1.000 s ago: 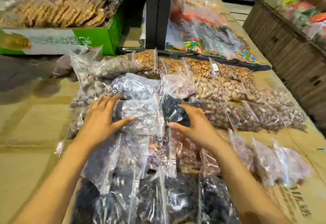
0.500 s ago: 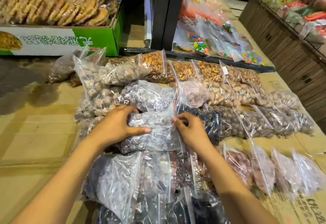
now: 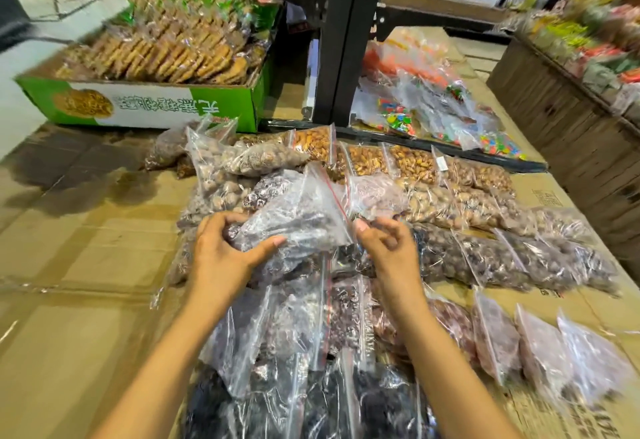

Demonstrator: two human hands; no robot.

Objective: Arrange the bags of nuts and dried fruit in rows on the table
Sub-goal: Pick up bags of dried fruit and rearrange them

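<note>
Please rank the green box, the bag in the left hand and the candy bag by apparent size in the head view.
1. Green box, though farther away.
2. Bag in the left hand, nearer, so flattered.
3. Candy bag, clearly smallest.

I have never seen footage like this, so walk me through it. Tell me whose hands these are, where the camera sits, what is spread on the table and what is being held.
There is no machine here: a person wears a wide-angle camera on the head, looking forward and down, so both bare arms reach in from the bottom.

The cardboard-covered table carries rows of clear zip bags of nuts and dried fruit, such as the orange-brown nut bags at the back. Behind them stands a green box of biscuits, and to the right lie bags of coloured sweets.

The left hand grips a clear bag of dark dried fruit, lifted above the pile. The right hand is at that bag's red-striped edge, fingers loosely curled.
</note>
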